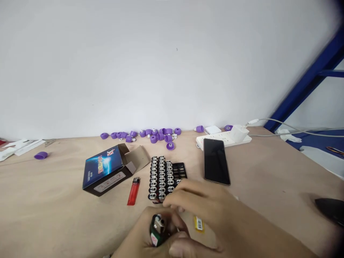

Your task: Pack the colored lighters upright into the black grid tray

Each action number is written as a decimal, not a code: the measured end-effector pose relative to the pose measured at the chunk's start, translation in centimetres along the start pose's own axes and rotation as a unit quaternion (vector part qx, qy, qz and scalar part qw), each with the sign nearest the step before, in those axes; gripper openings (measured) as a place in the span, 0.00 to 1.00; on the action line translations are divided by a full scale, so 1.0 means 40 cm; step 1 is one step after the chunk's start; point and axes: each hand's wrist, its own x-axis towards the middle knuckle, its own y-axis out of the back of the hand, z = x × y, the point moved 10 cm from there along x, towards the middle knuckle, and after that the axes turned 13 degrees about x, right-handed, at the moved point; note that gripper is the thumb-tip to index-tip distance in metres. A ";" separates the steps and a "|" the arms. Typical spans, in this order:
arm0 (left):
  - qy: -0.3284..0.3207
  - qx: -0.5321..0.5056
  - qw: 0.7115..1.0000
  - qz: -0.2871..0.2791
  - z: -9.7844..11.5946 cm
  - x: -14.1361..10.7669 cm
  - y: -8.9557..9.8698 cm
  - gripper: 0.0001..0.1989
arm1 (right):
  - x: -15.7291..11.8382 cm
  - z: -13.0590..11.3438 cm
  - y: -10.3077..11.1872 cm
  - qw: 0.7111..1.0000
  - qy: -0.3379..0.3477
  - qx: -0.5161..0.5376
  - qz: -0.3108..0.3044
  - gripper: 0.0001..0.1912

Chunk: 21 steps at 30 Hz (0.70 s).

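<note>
At the bottom centre my left hand (142,229) is closed around a dark green lighter (158,229), its metal-topped end pointing up. My right hand (204,204) reaches in from the lower right, fingers stretched out and apart from the thumb, which lies close to my left hand. Its fingertips are over the near right corner of a black tray (179,168) of lighters (161,175), hiding part of it. The lighters stand upright in rows, metal tops up, and several slots at the far right hold none. A red lighter (133,191) lies left of the tray.
An opened blue box (103,166) lies left of the tray. Several purple caps (160,136) lie along the wall. A phone (215,161) leans against a white power strip (223,138) at the right. A small yellow labelled piece (199,224) lies under my right arm.
</note>
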 end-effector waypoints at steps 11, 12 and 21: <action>-0.244 0.282 0.918 0.137 0.085 -0.005 0.044 0.20 | -0.013 0.027 0.205 0.977 0.027 0.063 0.204 0.02; -0.292 0.353 0.873 0.167 0.094 -0.013 0.038 0.22 | -0.012 0.052 0.238 0.971 0.022 0.062 0.230 0.03; -0.409 0.652 0.606 0.200 0.091 -0.028 -0.048 0.22 | 0.067 0.212 0.148 0.986 -0.015 0.029 0.164 0.04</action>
